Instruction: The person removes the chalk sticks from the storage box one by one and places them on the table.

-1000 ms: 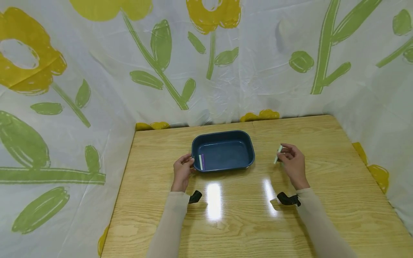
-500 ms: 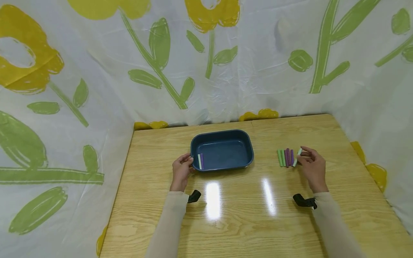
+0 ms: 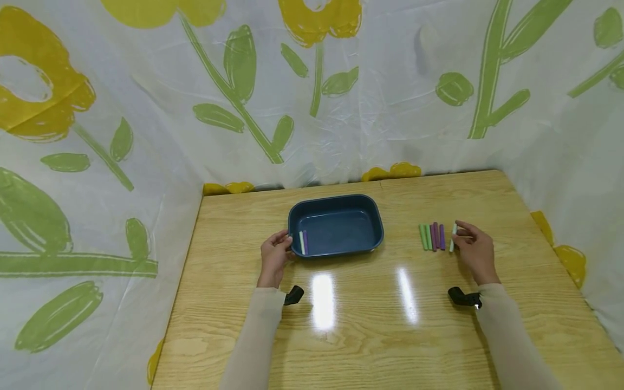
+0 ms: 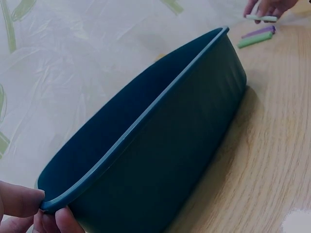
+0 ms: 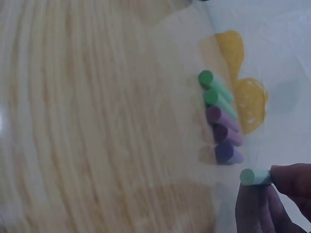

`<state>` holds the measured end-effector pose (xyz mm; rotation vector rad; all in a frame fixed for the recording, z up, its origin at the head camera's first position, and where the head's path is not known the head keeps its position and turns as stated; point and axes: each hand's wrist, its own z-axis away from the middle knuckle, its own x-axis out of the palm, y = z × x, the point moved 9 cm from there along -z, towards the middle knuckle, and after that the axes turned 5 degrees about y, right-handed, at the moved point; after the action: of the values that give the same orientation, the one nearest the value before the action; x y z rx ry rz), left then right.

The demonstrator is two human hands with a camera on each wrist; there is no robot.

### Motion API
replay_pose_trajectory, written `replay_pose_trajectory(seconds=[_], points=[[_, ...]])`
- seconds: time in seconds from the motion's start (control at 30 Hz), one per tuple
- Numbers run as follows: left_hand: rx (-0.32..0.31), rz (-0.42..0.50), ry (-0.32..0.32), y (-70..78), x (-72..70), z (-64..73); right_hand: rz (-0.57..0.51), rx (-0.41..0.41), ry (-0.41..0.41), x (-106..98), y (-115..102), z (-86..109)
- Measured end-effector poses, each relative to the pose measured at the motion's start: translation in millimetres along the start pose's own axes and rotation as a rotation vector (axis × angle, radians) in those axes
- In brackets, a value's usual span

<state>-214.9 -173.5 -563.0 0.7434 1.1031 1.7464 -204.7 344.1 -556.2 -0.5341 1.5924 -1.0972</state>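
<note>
My left hand (image 3: 274, 259) grips the near left corner of a dark blue tray (image 3: 343, 233); in the left wrist view thumb and fingers pinch its rim (image 4: 53, 204). A whitish chalk stick (image 3: 302, 243) and a purple chalk stick (image 3: 306, 242) lie inside the tray's left end. To the right, my right hand (image 3: 475, 252) pinches a pale mint chalk stick (image 5: 255, 176) between thumb and fingers. Just left of that hand lies a row of chalk: two green sticks (image 3: 423, 237), two plum ones (image 3: 435, 236) and a violet one (image 3: 442, 237).
The wooden table (image 3: 351, 346) has bright light reflections in front of the tray. A flower-printed white sheet (image 3: 400, 108) hangs behind the table and along both sides. Each wrist carries a black camera mount (image 3: 294, 295).
My right hand has moved right with the mint chalk, from left of the row to its right side, uncovering the row. The left hand stays on the tray.
</note>
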Motion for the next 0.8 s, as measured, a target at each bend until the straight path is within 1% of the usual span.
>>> replay_pose_trajectory(seconds=[0.13, 0.33, 0.5, 0.63, 0.8], points=[[-0.009, 0.0, -0.008, -0.2, 0.8, 0.2, 0.043, -0.016, -0.004, 2.1, 2.8, -3.2], [-0.01, -0.005, -0.007, -1.0, 0.3, -1.6, 0.088, -0.056, 0.014, 2.4, 4.0, -6.9], [-0.01, -0.005, -0.012, -0.4, 0.1, -1.1, 0.094, -0.083, 0.042, 1.1, 2.6, -8.3], [-0.016, -0.007, -0.013, -1.2, 0.4, -1.7, 0.08, -0.079, 0.045, 0.8, 1.0, -6.9], [-0.007, -0.004, -0.004, -1.5, -0.3, -2.5, 0.074, -0.035, 0.048, 1.5, -0.5, -4.5]])
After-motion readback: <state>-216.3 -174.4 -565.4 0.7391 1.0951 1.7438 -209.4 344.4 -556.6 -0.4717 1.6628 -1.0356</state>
